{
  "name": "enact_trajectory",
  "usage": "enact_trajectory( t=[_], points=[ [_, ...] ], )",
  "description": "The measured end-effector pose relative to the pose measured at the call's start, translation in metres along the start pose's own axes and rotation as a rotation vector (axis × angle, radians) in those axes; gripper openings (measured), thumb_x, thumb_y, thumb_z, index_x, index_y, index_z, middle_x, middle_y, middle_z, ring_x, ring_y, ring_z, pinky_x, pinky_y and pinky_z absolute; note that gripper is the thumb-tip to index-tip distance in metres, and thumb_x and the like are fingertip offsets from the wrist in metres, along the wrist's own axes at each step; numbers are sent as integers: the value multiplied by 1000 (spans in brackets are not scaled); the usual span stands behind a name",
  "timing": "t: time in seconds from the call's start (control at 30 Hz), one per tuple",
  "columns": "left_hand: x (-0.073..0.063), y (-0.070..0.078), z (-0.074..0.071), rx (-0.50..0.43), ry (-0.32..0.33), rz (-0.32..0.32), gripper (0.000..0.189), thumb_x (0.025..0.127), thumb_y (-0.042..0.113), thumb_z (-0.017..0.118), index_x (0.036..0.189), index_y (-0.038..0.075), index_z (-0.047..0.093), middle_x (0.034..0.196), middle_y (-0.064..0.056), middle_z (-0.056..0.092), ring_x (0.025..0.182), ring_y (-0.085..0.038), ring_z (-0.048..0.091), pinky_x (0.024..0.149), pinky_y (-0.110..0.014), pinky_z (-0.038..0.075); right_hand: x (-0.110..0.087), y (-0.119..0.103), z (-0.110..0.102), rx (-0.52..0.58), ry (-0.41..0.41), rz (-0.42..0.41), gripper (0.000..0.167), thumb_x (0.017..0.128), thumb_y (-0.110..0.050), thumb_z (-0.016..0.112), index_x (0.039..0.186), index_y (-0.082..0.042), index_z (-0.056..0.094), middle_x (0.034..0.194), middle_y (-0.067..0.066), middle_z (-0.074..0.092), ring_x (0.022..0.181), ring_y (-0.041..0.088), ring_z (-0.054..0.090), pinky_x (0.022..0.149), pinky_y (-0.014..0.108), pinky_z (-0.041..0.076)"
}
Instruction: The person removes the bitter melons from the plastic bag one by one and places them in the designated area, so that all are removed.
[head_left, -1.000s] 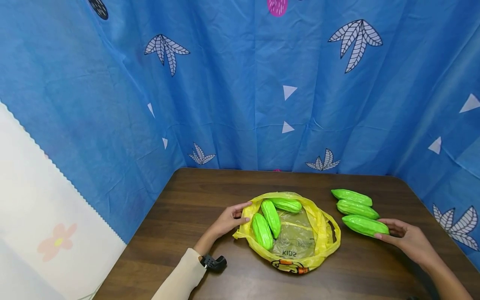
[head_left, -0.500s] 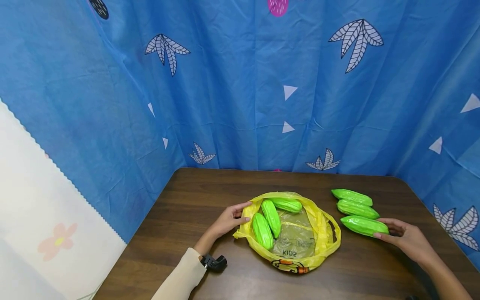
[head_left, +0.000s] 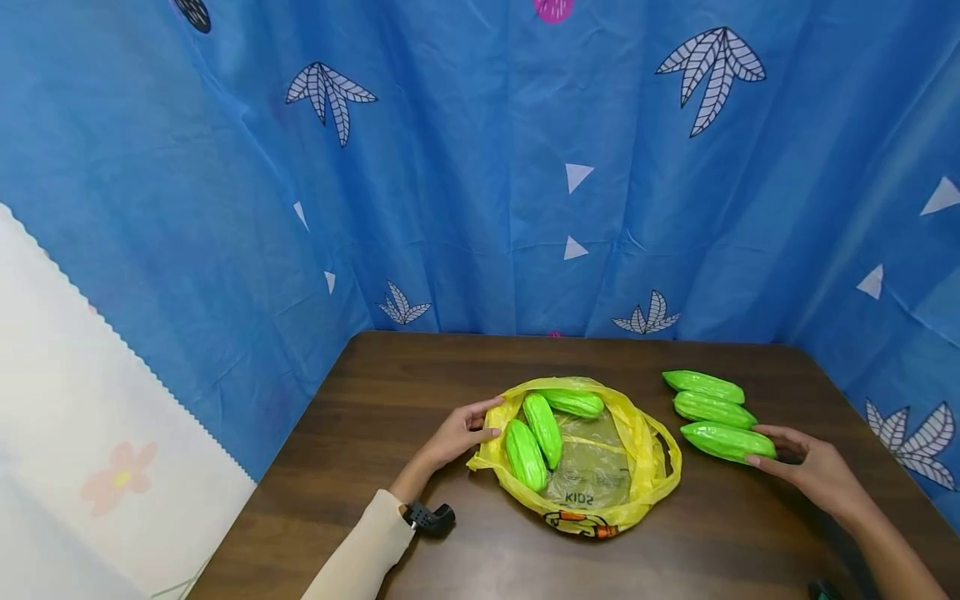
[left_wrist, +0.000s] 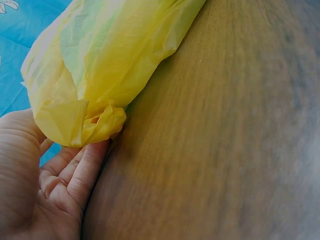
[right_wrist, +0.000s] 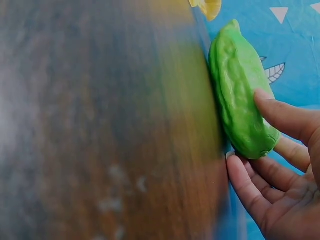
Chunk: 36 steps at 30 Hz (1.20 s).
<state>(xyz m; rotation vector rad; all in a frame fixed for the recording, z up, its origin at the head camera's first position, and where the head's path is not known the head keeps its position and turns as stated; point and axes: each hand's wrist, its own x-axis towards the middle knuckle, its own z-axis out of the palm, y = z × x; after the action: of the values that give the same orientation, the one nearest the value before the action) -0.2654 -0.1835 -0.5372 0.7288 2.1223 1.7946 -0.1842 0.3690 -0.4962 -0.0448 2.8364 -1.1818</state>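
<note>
Holding three green gourds [head_left: 542, 430], the yellow bag [head_left: 642, 457] sat on the table [head_left: 420, 367]; the left hand [head_left: 454, 436] touched its side, fingers spread; the right hand [head_left: 816, 468] pinched the nearest gourd [head_left: 723, 441], one of three outside.

Head view bright; tabletop [right_wrist: 100, 110] blurred in right wrist view.

Held veg [head_left: 727, 442] slightly L, head view tilted dn
</note>
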Motion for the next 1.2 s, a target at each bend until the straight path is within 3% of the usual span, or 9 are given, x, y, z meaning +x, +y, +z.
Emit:
enact_trajectory(
  t=[0.23, 0.4, 0.5, 0.63, 0.7, 0.8, 0.97, 1.07, 1.2],
  points=[
    [1, 0, -1, -8, -7, 1, 58, 99, -6, 60, 153, -5, 39, 143, -31, 51, 108, -26, 69, 82, -30, 60, -4, -2, -1, -50, 40, -20, 79, 94, -46, 71, 146, 7, 45, 143, 40, 41, 116, 54, 51, 81, 58, 52],
    [0, -1, -2, -11, -16, 0, 59, 99, -1, 62, 154, -1, 40, 146, -28, 50, 108, -24, 69, 82, -31, 60, -6, -4, -4, -114, 131, -77, 70, 91, -41, 76, 140, 4, 54, 130, 35, 56, 93, 9, 60, 77, 55, 52],
    [0, 0, -2, -8, -16, 4, 59, 99, 2, 64, 154, 2, 41, 147, -25, 51, 109, -25, 69, 83, -32, 60, -7, -8, -5, -163, 187, -135, 64, 90, -37, 79, 135, 4, 58, 123, 33, 62, 94, 17, 64, 74, 57, 50],
    [1, 1, -2, -6, -11, 1, 60, 99, 4, 65, 154, 3, 43, 146, -24, 53, 109, -24, 68, 83, -31, 60, -7, -18, -8, -251, 258, -193, 59, 87, -30, 82, 128, 7, 61, 119, 36, 63, 100, 54, 58, 65, 51, 47],
    [1, 0, -2, -7, -11, 3, 59, 99, 3, 65, 154, 2, 42, 144, -26, 54, 108, -23, 69, 83, -31, 60, -8, -24, -9, -290, 291, -220, 57, 86, -27, 83, 126, 8, 62, 119, 37, 62, 94, 52, 60, 59, 45, 45],
    [0, 0, -2, -11, -14, 8, 59, 99, 3, 64, 154, 1, 41, 143, -27, 54, 107, -22, 69, 83, -31, 60, -13, -35, -9, -322, 323, -246, 54, 86, -26, 83, 124, 7, 63, 119, 38, 60, 70, 36, 60, 53, 35, 38],
    [0, 0, -1, -12, -16, -3, 59, 99, 4, 65, 154, 2, 42, 140, -27, 57, 106, -21, 69, 83, -31, 60, -20, -56, -5, -305, 360, -295, 49, 87, -22, 82, 125, 2, 65, 120, 35, 60, 45, 10, 34, 45, 30, 28],
    [1, 0, -1, -9, -14, -1, 59, 99, 5, 65, 154, 3, 42, 143, -26, 55, 107, -22, 69, 83, -32, 60, -21, -67, -3, -274, 375, -323, 47, 85, -19, 83, 125, 1, 66, 116, 33, 64, 46, 4, 42, 44, 28, 31],
    [0, 1, -1, -6, -15, 3, 59, 99, 5, 65, 154, 3, 42, 144, -26, 54, 107, -25, 69, 83, -32, 60, -20, -80, 2, -217, 379, -326, 45, 85, -19, 83, 124, -1, 68, 110, 29, 69, 67, 2, 61, 48, 26, 45]
  ],
)
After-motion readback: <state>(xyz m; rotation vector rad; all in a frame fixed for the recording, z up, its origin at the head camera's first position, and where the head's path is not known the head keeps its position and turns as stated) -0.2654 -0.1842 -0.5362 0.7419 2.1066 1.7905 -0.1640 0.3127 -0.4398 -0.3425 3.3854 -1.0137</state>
